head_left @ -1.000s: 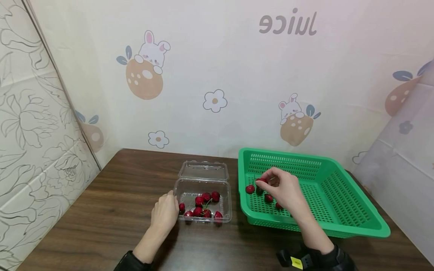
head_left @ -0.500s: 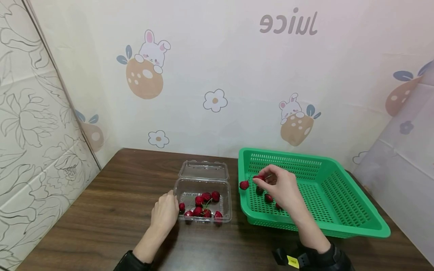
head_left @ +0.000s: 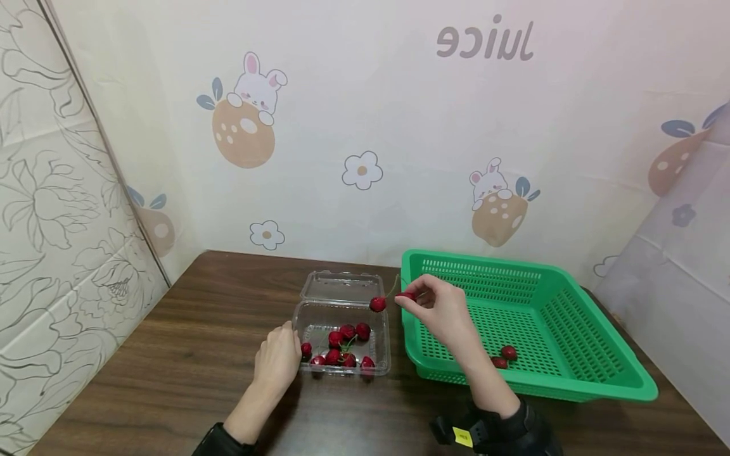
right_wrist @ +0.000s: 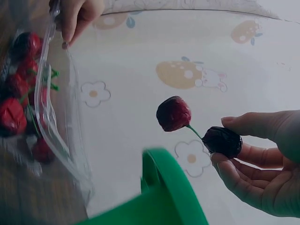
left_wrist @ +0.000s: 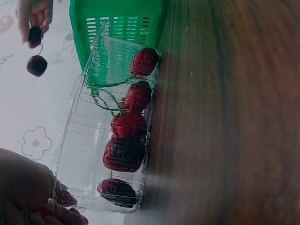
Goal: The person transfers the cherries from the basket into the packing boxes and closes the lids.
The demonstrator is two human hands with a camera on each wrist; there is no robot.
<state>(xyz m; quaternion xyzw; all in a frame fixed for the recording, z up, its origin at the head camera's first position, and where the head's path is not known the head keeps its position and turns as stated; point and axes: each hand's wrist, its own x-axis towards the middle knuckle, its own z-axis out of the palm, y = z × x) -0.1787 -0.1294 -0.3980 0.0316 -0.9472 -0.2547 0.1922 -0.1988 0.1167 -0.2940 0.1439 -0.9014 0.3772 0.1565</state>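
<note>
My right hand (head_left: 441, 313) pinches a dark red cherry (right_wrist: 222, 142) between thumb and fingers, over the left rim of the green basket. A second cherry (right_wrist: 173, 114) is joined to it by a green stem and stands out toward the clear plastic box (head_left: 327, 315), near its right back corner. The box lies open with its lid (head_left: 342, 288) folded back. Several red cherries (head_left: 335, 339) with green stems sit inside, mostly toward the front. My left hand (head_left: 278, 354) holds the box's left side, fingers at the rim.
The green basket (head_left: 527, 316) stands right of the box, its perforated walls higher. Two cherries (head_left: 509, 353) show in it beside my right forearm, which hides part of its floor. Both containers rest on a dark wooden table (head_left: 188, 342) before a printed wall covering (head_left: 365, 95).
My right hand has moved left and carried the joined cherries out of the basket toward the box. Two cherries in the basket have come into view. The left hand stays put.
</note>
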